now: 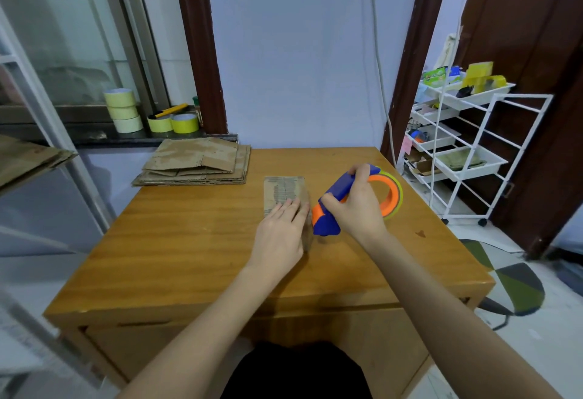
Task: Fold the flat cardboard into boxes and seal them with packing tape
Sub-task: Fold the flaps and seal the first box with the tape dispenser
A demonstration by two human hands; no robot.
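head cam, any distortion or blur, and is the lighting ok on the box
Head view: wide-angle bending bows the door frames and the table edges; the left margin smears. The box, left hand, right hand and tape dispenser are sharp under soft, even light with faint shadows and no glare.

The worktop (195,260) is varnished wood with a warm, slightly glossy grain. The small box (284,192) is matt brown cardboard, its top scuffed and torn rough. The stack of flat cardboard (195,162) shows the same worn, peeled paper surface. The tape dispenser (353,197) is smooth blue and orange plastic, its roll shiny and translucent yellow. The tape rolls (123,110) on the sill look matt and papery. The trolley (467,133) is white-coated wire with plastic trays.
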